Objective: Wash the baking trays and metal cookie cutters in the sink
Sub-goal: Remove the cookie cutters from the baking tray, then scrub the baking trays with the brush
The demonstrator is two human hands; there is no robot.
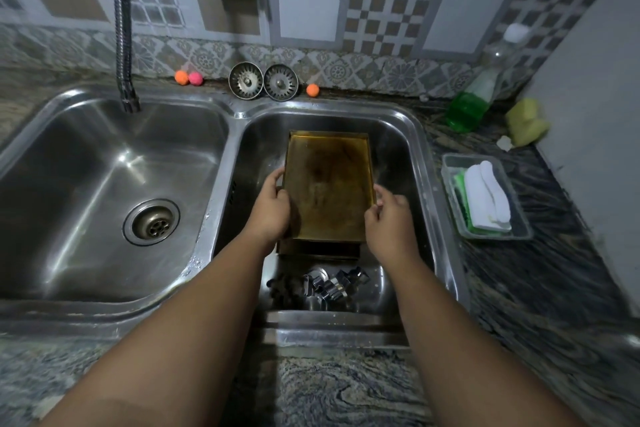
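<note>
Several cookie cutters (329, 284) lie at the near end of the sink (417, 149), awaiting their turn; beyond them the left hand (273, 204) and right hand (388, 215) clasp the side edges of the top tray (329, 180), likely to lift it off the lower tray (318, 250).

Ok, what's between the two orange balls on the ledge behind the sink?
Head view: a pink ball touching the left orange ball, then two metal sink strainers side by side, short of the right orange ball.
</note>
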